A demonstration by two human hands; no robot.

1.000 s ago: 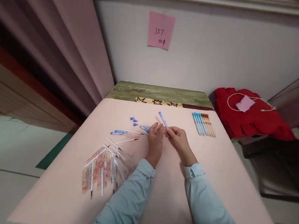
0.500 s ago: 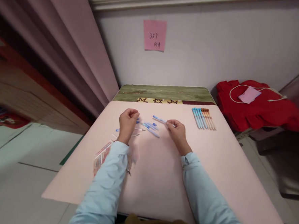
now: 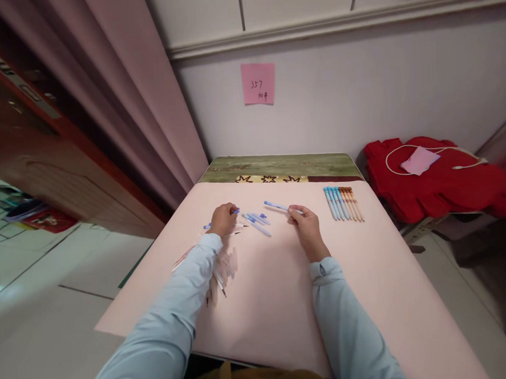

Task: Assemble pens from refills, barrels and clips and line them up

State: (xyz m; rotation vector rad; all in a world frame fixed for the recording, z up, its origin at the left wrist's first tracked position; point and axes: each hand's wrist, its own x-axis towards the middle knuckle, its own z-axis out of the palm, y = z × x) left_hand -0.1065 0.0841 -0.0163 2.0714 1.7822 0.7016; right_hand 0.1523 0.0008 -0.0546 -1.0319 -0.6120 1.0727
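My right hand (image 3: pixel 309 229) pinches a pale blue pen (image 3: pixel 276 204) near its lower end; the darker blue end points left, above the table. The closed fingertips of my left hand (image 3: pixel 223 220) are at a small blue pen cap (image 3: pixel 236 211) close to the tabletop. Between my hands lie several light blue pen barrels (image 3: pixel 258 226) and a loose blue cap piece (image 3: pixel 263 216). White refills with dark tips (image 3: pixel 237 233) lie beside my left wrist. Below them is a pile of clear wrappers and refills (image 3: pixel 224 271), partly hidden by my left forearm.
A row of blue and brown pens (image 3: pixel 343 204) lies at the table's right. The pink tabletop (image 3: pixel 269 308) ends at a green wooden strip (image 3: pixel 286 166) by the wall. To the right, a red cloth (image 3: pixel 390 187) bears a white cable and pink paper (image 3: pixel 420 161).
My left hand has lowered toward the table and its fingertips have come to a small blue cap. The right hand still holds the pen, now slightly further right. The camera view has tilted up.
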